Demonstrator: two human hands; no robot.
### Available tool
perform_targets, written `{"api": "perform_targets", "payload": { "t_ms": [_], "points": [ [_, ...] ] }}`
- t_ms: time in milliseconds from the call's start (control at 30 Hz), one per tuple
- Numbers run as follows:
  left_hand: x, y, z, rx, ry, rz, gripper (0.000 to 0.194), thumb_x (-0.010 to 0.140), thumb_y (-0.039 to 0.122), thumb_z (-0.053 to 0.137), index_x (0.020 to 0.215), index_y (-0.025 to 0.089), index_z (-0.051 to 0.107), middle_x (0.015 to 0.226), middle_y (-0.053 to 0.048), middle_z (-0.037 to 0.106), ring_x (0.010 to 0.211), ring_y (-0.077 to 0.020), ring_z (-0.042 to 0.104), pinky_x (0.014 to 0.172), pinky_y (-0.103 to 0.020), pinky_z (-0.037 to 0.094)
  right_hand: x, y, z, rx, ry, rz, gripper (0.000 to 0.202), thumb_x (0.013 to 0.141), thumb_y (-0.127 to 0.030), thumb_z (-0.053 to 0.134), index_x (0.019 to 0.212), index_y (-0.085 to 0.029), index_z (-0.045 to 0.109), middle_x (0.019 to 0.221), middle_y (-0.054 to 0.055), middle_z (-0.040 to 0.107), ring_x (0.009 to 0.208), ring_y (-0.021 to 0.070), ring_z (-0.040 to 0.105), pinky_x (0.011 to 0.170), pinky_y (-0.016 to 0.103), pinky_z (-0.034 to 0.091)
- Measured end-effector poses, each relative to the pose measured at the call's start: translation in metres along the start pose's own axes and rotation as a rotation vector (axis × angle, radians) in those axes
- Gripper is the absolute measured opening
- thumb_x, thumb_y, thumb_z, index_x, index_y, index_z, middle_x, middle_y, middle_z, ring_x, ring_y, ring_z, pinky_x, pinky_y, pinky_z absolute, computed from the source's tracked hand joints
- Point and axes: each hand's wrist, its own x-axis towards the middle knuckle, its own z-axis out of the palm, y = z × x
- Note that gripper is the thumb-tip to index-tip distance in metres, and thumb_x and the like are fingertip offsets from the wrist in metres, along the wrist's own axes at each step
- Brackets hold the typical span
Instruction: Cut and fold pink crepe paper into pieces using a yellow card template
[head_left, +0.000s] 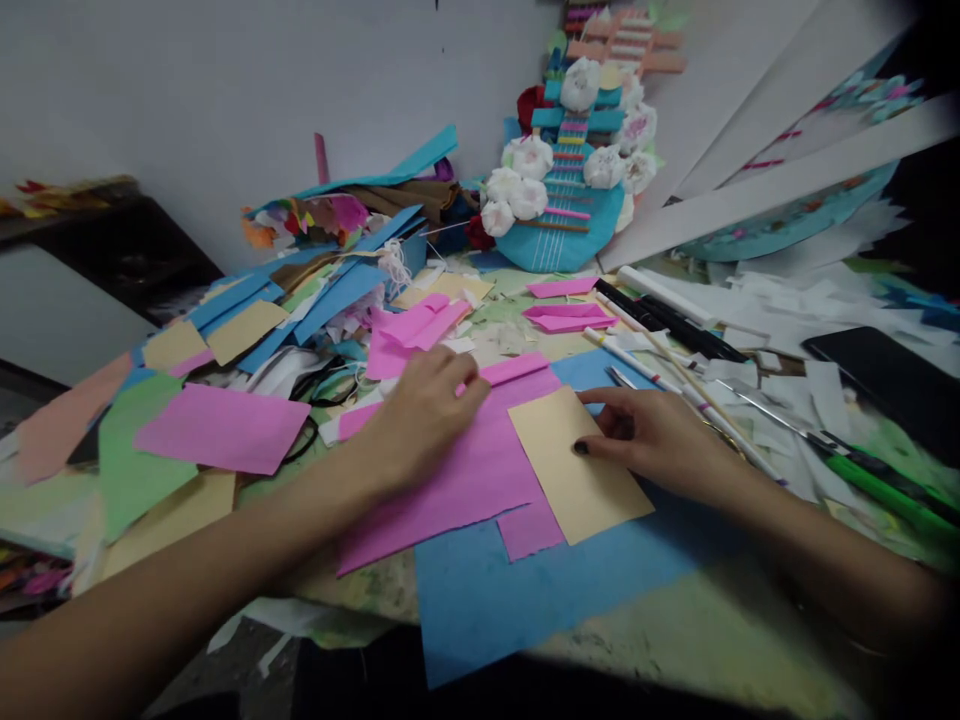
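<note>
Right hand [652, 430]: thumb and fingers closed on the right edge of the cream paper rectangle [551, 460], which lies at an angle over the right side of the large pink paper sheet [472, 470]. Left hand [431, 415]: rests at the upper part of the pink sheet with fingers curled; whether it pinches the paper or merely presses on it cannot be told. Findings as to risk: the cream rectangle appears held at one edge only, so its free side could swing or slip out of line if the right hand turns. A tight pinch on thin stock could also crease that edge. The small pink piece [529, 532], with its uneven lower edge, sits beside the cream rectangle and could be dragged along by any sliding of the papers. The blue paper sheet [480, 600] beneath projects past the front edge of the worktable [675, 640]; a forearm or the body brushing that corner could fold it or shift the layers above. A narrow metal tip [619, 377] lies close by the right hand's fingers and could scratch skin or snag paper on a careless reach. The loose rolled paper sticks [637, 365] nearby could roll if knocked by the right wrist.
</note>
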Motion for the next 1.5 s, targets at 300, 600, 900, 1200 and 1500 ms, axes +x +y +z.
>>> {"api": "perform_targets", "payload": {
  "t_ms": [300,600,900,1200,1500],
  "points": [
    [0.004,0.01,0.024,-0.482,0.079,0.123,0.006,0.084,0.013,0.05,0.081,0.013,0.055,0.08,-0.005,0.056,0.075,-0.016,0.049,0.068,-0.03,0.043,0.002,0.004,0.002,0.106,-0.035,0.056,0.043,0.075,-0.035,0.065,0.116,-0.02,0.061,0.068,-0.002,0.06,0.06,0.0121,0.056,0.054,0.026,0.041],
    [0.003,-0.01,0.03,-0.813,0.006,-0.029,0.011,0.079,0.01,0.062,0.085,0.016,0.055,0.082,0.0,0.056,0.071,-0.0091,0.05,0.063,-0.022,0.043,0.0,0.01,0.005,0.133,-0.016,0.034,0.047,0.077,-0.046,0.068,0.117,-0.024,0.059,0.066,-0.004,0.059,0.055,0.0096,0.055,0.049,0.023,0.042],
    [0.005,-0.012,0.035,-0.751,0.075,0.017,0.013,0.079,0.014,0.064,0.09,0.017,0.057,0.087,-0.001,0.058,0.069,-0.0091,0.052,0.061,-0.021,0.046,-0.001,0.011,0.007,0.142,0.03,0.031,0.047,0.076,-0.049,0.07,0.115,-0.026,0.061,0.064,-0.004,0.059,0.053,0.0099,0.056,0.047,0.022,0.041],
    [-0.001,-0.01,0.044,-0.591,0.106,0.269,0.037,0.091,0.012,0.045,0.124,0.023,0.06,0.133,-0.006,0.059,0.11,-0.0218,0.057,0.092,-0.04,0.047,0.0,0.011,0.005,0.109,0.056,0.019,0.04,0.077,-0.045,0.07,0.109,-0.023,0.063,0.067,-0.003,0.062,0.054,0.0099,0.056,0.051,0.024,0.037],
    [-0.002,-0.008,0.044,-0.487,0.079,0.257,0.038,0.094,0.018,0.044,0.129,0.023,0.056,0.137,-0.006,0.056,0.109,-0.023,0.055,0.094,-0.044,0.045,0.001,0.006,0.006,0.078,0.088,0.011,0.036,0.076,-0.041,0.07,0.106,-0.022,0.065,0.065,-0.003,0.061,0.055,0.0113,0.056,0.054,0.026,0.036]
  ]
}}
